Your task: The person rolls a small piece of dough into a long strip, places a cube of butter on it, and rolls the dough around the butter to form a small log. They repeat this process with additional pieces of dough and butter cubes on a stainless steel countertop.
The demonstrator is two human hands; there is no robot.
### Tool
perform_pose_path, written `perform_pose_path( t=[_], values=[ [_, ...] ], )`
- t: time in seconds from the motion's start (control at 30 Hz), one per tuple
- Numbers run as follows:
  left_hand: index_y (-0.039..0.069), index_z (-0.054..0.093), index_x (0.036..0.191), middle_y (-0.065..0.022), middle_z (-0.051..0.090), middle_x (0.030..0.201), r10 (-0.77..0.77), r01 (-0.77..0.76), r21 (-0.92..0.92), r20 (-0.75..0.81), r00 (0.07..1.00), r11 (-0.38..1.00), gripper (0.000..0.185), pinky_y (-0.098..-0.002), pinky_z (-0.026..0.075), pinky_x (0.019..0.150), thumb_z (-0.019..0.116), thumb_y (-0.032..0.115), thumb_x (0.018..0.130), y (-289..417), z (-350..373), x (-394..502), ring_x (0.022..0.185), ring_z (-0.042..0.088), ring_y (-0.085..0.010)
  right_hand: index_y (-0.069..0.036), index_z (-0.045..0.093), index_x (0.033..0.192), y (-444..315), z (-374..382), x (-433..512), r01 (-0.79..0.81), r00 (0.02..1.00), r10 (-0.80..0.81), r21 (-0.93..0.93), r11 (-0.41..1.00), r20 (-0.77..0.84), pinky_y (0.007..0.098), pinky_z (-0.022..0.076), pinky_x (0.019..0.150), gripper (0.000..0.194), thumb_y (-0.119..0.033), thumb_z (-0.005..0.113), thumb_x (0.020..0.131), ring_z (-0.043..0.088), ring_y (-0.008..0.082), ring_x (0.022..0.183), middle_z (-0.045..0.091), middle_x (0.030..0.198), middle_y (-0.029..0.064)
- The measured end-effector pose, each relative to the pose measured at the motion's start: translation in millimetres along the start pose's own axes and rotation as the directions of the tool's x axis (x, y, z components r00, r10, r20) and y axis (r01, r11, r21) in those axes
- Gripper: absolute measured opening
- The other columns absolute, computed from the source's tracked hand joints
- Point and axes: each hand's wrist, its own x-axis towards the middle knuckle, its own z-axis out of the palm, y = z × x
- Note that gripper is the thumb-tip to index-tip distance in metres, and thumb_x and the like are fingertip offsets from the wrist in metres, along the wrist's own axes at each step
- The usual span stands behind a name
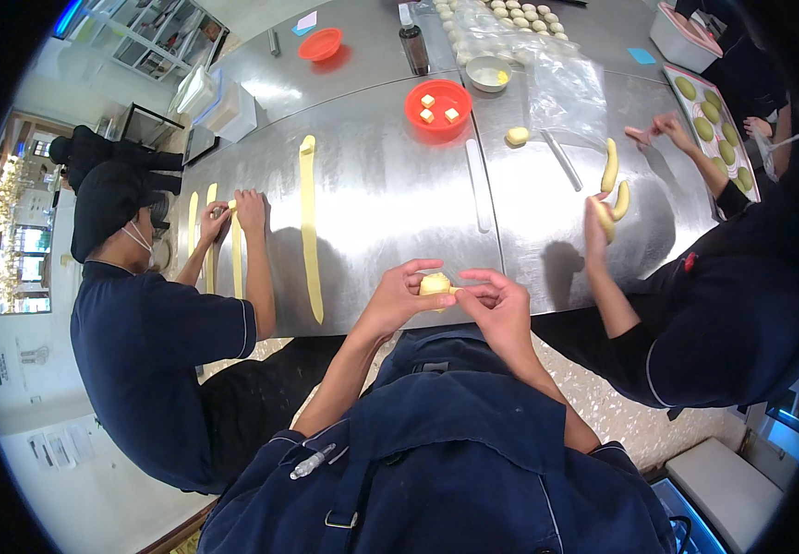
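Just past the table's front edge, my left hand (399, 296) curls around a small pale-yellow roll of dough (434, 283). A short end of that dough sticks out to the right, where my right hand (496, 299) pinches it between thumb and finger. The layers of the roll face up. To the left, a long flat dough strip (310, 235) lies on the steel table, its far end folded over. A red bowl (467, 111) with several pale cubes stands ahead of my hands, and a white flat strip-like tool (478, 187) lies nearer.
At left, a co-worker (157, 291) handles narrow dough strips (237, 256). Another co-worker (732, 298) at right holds dough pieces (609, 166). Farther back are a metal bowl (488, 74), a dark spray bottle (413, 52), dough balls (524, 15) partly under plastic (566, 90), and a tray (708, 104).
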Motion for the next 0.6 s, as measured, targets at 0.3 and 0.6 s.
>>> perform_pose_path(
  t=[0.3, 0.6],
  values=[
    [0.001, 0.058, 0.146, -0.0138, 0.073, 0.121, 0.035, -0.036, -0.020, -0.034, 0.999, 0.999, 0.068, -0.0300, 0.054, 0.093, 0.087, 0.019, 0.087, 4, -5, -1, 0.108, 0.069, -0.0152, 0.006, 0.070, 0.126, 3, -2, 3, -0.020, 0.999, 0.020, -0.013, 1.000, -0.039, 0.0253, 0.0588, 0.081, 0.037, -0.010, 0.078, 0.094, 0.074, 0.0120, 0.090, 0.080, 0.100, 0.0171],
    [0.009, 0.061, 0.142, -0.0105, 0.065, 0.124, 0.555, -0.385, 0.623, -0.097, 0.826, 0.681, 0.085, -0.0373, 0.052, 0.093, 0.097, 0.024, 0.067, 13, 32, -11, 0.107, 0.063, -0.0262, 0.010, 0.063, 0.132, 6, -3, 9, -0.296, 0.954, 0.223, 0.496, 0.816, 0.202, 0.0264, 0.0583, 0.082, 0.043, -0.022, 0.070, 0.103, 0.074, 0.0165, 0.095, 0.075, 0.110, 0.0147]
  ],
)
